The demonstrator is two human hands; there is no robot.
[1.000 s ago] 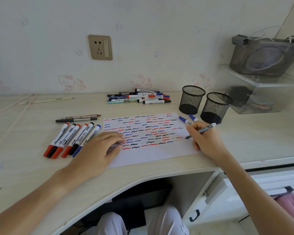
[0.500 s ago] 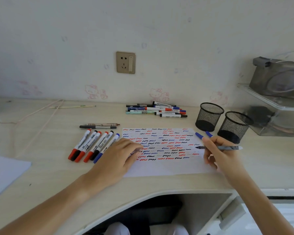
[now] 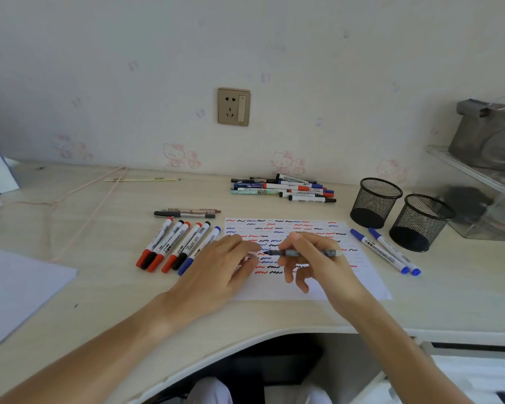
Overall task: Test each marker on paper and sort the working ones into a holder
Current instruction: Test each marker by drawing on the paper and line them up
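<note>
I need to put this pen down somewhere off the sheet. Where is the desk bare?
Bare desk lies between the marker row and the loose sheet at the left edge, and in front of the two blue markers, right of the test paper. It is crowded at the back pile and around the mesh holders.

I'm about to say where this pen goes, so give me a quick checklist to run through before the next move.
1. Pen gripped: ok, right hand holds it level above the paper.
2. Paper steadied: ok, left hand rests on its left edge.
3. Fresh test mark visible: cannot tell, hands cover that spot.
4. Cap at hand: cannot tell; something pale shows at the left fingertips.
5. Holders free: ok, both mesh cups look empty.
6. Path to cups: not ok, two blue markers lie between.
</note>
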